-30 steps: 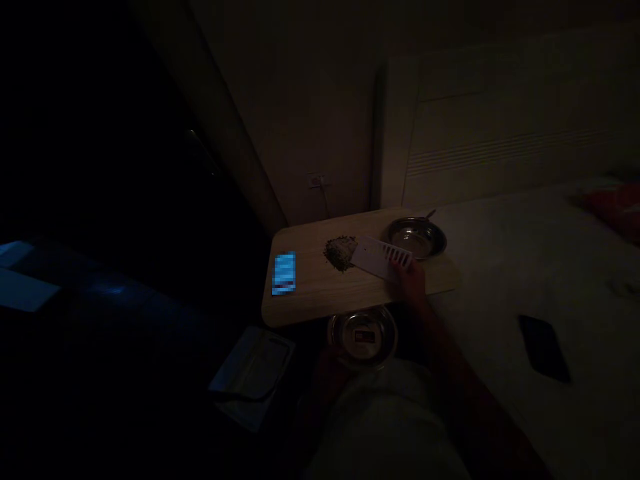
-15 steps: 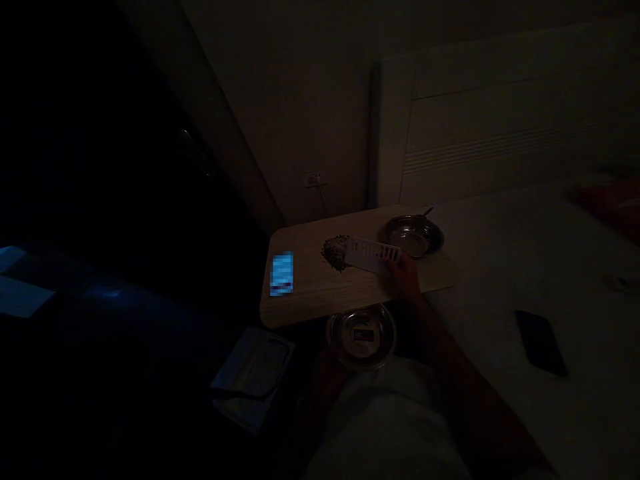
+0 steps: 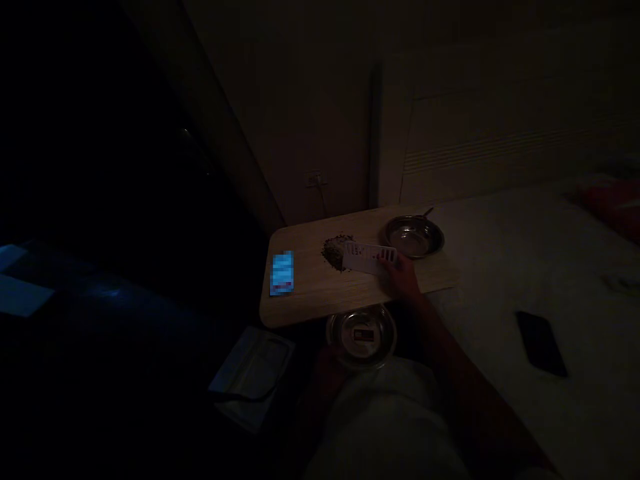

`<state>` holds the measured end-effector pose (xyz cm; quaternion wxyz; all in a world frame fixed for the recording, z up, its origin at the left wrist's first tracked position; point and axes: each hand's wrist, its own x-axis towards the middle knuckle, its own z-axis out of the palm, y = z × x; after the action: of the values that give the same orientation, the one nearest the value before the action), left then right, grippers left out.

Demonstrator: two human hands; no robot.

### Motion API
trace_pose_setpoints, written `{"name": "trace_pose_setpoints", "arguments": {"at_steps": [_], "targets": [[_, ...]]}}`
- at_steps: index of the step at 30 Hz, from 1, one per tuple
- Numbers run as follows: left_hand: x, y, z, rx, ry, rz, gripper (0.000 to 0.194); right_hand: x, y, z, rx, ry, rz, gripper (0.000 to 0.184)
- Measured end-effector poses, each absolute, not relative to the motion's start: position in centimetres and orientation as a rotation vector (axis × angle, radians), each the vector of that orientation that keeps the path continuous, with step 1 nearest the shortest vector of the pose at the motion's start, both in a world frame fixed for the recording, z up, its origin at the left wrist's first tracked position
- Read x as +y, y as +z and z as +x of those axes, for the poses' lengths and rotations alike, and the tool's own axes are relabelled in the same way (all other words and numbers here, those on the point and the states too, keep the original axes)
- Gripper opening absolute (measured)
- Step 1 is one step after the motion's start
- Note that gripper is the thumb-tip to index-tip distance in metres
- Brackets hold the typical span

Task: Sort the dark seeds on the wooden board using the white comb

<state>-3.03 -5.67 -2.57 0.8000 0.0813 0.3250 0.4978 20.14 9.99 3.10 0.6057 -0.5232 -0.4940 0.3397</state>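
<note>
My right hand [image 3: 403, 279] is closed round one end of a white slotted plastic piece [image 3: 367, 259], whose exact kind I cannot make out. The far end of this piece lies against a pile of small dark bits [image 3: 335, 253] on a light wooden table [image 3: 305, 303]. Below the table's front edge is a shiny round metal bowl [image 3: 385, 350] with a small rectangular label or item [image 3: 364, 335] in its middle. At its lower left rim, my left hand [image 3: 334, 368] grips the bowl, its fingers mostly lost in shadow.
A second metal bowl [image 3: 415, 237] with a handle sticking out stands at the table's back right. A lit phone [image 3: 282, 273] lies on the left. On the bed [image 3: 480, 267] rests a dark phone-like slab [image 3: 541, 343]. A pale packet [image 3: 253, 373] with a dark strap sits low left.
The slotted piece has shifted slightly left with my right hand, over the edge of the pile. The scene is a little darker. My left hand and the bowl stay in place.
</note>
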Motion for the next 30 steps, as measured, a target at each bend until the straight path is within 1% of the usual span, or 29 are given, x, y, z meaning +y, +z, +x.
{"name": "trace_pose_setpoints", "arguments": {"at_steps": [4,10,14,20,26,30], "targets": [[-5.7,-2.4,-3.1,0.779,1.027,0.155,0.034,10.0,2.8,20.3,-1.12,0.813,-1.208,0.034],[-6.0,-2.0,-3.3,0.788,1.038,0.167,0.042,9.6,3.0,20.7,-1.108,0.786,-1.218,0.031],[-5.8,-1.9,-3.1,0.791,1.027,0.163,0.033,9.5,2.9,20.9,-1.113,0.773,-1.226,0.032],[-5.7,-2.1,-3.2,0.802,1.053,0.161,0.037,9.2,2.5,21.0,-1.06,0.816,-1.225,0.033],[-5.8,-2.2,-3.2,0.804,1.036,0.156,0.031,9.2,2.3,20.6,-1.049,0.848,-1.235,0.034],[-5.9,-2.2,-3.2,0.843,1.055,0.156,0.031,9.4,1.8,20.3,-1.044,0.867,-1.221,0.035]]}}
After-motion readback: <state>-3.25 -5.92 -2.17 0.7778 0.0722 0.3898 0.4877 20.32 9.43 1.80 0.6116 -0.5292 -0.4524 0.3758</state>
